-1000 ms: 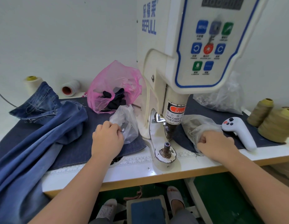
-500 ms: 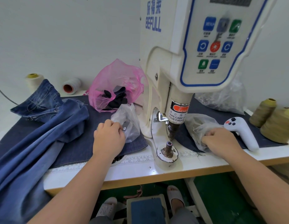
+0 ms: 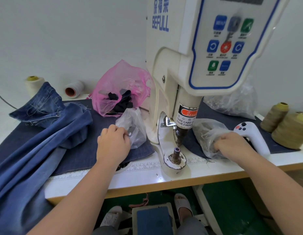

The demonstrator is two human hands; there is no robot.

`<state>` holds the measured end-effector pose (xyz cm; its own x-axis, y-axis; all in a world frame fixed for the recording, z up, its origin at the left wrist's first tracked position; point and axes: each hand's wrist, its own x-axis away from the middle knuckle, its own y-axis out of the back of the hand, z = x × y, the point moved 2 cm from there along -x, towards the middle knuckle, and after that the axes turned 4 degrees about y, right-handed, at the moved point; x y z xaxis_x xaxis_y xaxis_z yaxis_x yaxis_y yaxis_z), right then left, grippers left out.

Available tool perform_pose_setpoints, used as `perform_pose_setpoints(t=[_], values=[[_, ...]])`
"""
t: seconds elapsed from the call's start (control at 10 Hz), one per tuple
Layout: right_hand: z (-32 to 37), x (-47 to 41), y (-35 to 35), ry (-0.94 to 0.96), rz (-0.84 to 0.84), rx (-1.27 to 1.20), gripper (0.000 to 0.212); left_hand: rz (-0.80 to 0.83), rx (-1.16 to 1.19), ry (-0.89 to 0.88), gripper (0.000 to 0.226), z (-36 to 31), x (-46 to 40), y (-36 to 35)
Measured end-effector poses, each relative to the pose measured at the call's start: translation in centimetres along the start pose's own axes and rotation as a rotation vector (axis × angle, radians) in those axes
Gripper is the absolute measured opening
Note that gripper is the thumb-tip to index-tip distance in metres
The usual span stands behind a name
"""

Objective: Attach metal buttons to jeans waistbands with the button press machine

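Observation:
The cream button press machine (image 3: 181, 68) stands at the middle of the table, its lower die post (image 3: 176, 154) bare under the punch. Blue jeans (image 3: 37, 138) lie heaped at the left, hanging over the front edge. My left hand (image 3: 113, 143) has its fingers curled into the mouth of a small clear plastic bag (image 3: 135, 128) left of the machine. My right hand (image 3: 232, 145) is curled into another clear bag (image 3: 206, 131) right of the machine. What the fingers hold inside the bags is hidden.
A pink bag (image 3: 120, 89) with dark pieces sits behind the left bag. A white handheld controller (image 3: 252, 134) lies beside my right hand. Thread cones (image 3: 289, 131) stand at the right, two spools (image 3: 74, 89) at the back left. A foot pedal (image 3: 152, 219) sits below.
Both hands stay in their bags with only small finger shifts. The view has tilted slightly.

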<state>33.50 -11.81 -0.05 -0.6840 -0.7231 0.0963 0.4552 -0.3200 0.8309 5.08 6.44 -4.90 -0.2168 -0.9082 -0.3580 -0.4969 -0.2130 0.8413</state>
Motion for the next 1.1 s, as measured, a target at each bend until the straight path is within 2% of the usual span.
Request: perform_pose_setpoints(t=[0.1,0.2,0.3,0.4,0.5,0.7,0.9,1.1], values=[[0.0,0.1,0.2,0.017,-0.005,-0.07,0.017,0.004,-0.008,0.002,0.025,0.0,0.0,0.1],[0.4,1.4,0.9,0.107,-0.127,-0.198,0.017,0.004,-0.006,0.005,0.025,-0.1,0.0,0.1],[1.4,3.4,1.0,0.18,-0.181,-0.376,0.024,0.012,-0.007,0.006,0.026,-0.1,0.1,0.1],[2.8,4.9,0.0,0.168,-0.133,-0.691,0.022,0.023,-0.011,0.004,0.027,-0.2,0.1,0.3],[4.3,6.4,-2.0,0.08,-0.07,-0.959,0.025,0.027,-0.014,0.007,0.027,-0.2,0.1,0.3],[6.9,8.4,-5.0,-0.035,-0.007,-1.144,0.026,0.032,-0.021,0.005,0.028,-0.2,0.1,0.3],[7.4,9.0,-4.9,-0.113,0.018,-1.263,0.027,0.014,-0.01,0.005,0.026,-0.1,0.1,0.1],[7.9,9.5,-4.8,-0.237,0.127,-1.419,0.028,-0.005,-0.015,-0.004,0.025,0.0,0.0,0.0]])
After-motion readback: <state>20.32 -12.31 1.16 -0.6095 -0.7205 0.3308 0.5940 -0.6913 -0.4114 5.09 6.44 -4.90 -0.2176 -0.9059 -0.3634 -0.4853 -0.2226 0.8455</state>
